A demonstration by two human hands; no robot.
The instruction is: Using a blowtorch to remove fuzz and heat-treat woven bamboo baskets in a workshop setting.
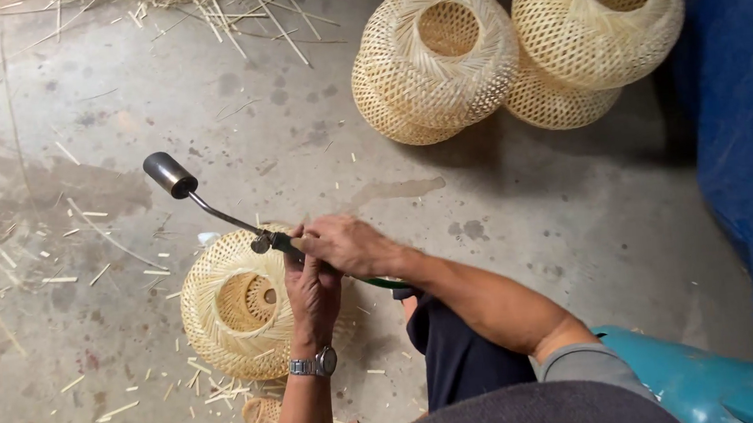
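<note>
**Head view: two hands on one torch**

Head view shows one gas torch (215, 206), five woven bamboo shades and one green hose (387, 283). One bamboo shade (224, 317) lies near, on the grey floor (529, 217), right under the hands. Four more bamboo shades (436, 55) sit far away on the right, in two stacks. Bamboo bits (115, 411) lie all around. A blue sheet (749, 164) hangs on the right.

Both hands meet at the torch handle. The right hand (348, 245) is wrapped around the handle. The left hand (311, 293), with a wristwatch (317, 363), pinches the small knob from below. The dark torch head points far and left, away from the hands.
</note>
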